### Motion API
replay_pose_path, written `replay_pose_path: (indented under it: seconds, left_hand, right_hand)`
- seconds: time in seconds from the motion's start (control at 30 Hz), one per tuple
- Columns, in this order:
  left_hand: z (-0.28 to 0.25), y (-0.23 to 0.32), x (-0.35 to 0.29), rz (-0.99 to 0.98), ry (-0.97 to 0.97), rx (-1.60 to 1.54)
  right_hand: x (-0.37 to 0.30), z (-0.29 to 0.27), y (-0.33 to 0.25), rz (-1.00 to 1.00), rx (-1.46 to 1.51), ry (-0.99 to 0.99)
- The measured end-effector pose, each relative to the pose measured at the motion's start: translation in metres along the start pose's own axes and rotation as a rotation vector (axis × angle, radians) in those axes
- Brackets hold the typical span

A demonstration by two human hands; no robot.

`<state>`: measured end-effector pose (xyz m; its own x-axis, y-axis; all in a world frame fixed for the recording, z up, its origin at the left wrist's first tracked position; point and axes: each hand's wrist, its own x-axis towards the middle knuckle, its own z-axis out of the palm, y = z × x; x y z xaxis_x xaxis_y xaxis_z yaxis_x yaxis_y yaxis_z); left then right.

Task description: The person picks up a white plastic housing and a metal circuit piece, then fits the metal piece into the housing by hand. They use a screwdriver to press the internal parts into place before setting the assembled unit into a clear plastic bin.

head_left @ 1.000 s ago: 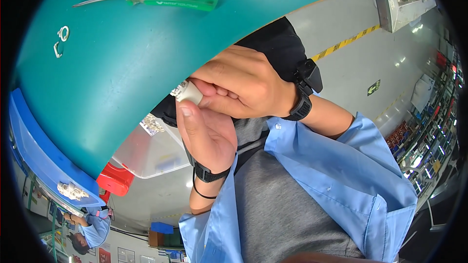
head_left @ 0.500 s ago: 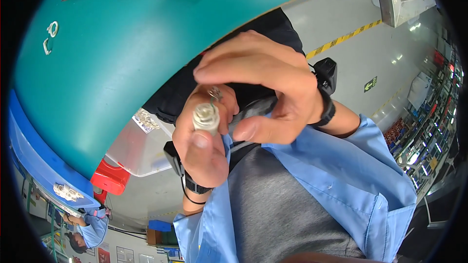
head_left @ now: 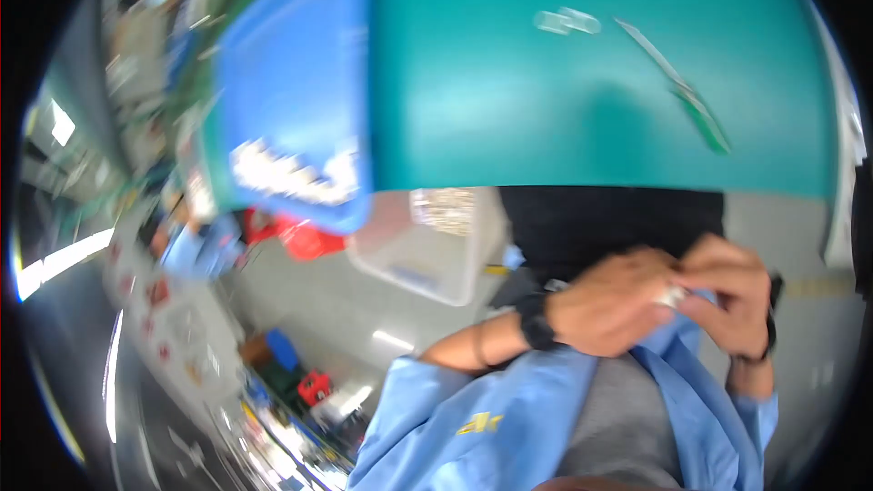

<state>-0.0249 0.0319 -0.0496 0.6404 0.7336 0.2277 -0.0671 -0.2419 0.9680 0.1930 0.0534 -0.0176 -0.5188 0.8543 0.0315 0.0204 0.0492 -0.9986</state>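
Observation:
Both hands meet in front of my chest, just off the near edge of the green tabletop (head_left: 491, 127). Between their fingertips sits a small white cylindrical part (head_left: 671, 297), mostly covered and smeared by motion. My left hand (head_left: 611, 302) is closed, its fingers bent round the part. From the other side my right hand (head_left: 730, 291) pinches at the same piece with thumb and fingers. On the table beyond lies a screwdriver (head_left: 698, 116) with a green handle, its shaft toward the far left. Two small whitish ring-like pieces (head_left: 567, 21) rest left of its tip.
A blue tray (head_left: 300, 64) at the table's left end holds a heap of white parts (head_left: 291, 175). Below it stand a translucent plastic bin (head_left: 414, 273) with small pale parts and a red plastic object (head_left: 311, 238). Another person (head_left: 200, 245) in blue is at far left.
The view has swung left, bringing in the blue tray. My right hand, spread apart from the part before, has closed in on it beside my left. The left hand still grips the part.

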Motion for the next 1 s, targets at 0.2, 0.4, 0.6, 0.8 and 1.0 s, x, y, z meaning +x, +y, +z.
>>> replay_pose_path:
  seconds: [0.2, 0.4, 0.6, 0.8, 1.0]
  left_hand:
    - [0.026, 0.022, 0.003, -0.054, 0.001, 0.077]
    - [0.020, 0.026, 0.003, -0.061, 0.023, 0.102]
    - [0.013, 0.028, 0.000, -0.033, 0.020, 0.178]
    - [0.012, 0.038, -0.005, -0.043, 0.017, 0.255]
    - [0.010, 0.039, -0.010, -0.071, 0.124, 0.339]
  right_hand:
    - [-0.033, 0.000, -0.012, 0.065, 0.029, 0.069]
    - [-0.027, 0.005, -0.008, 0.023, 0.019, 0.081]
    - [-0.021, 0.010, -0.005, -0.041, 0.018, 0.069]
    - [-0.022, 0.014, -0.005, -0.071, 0.023, 0.043]
    - [-0.012, 0.024, -0.009, -0.088, 0.002, 0.038]
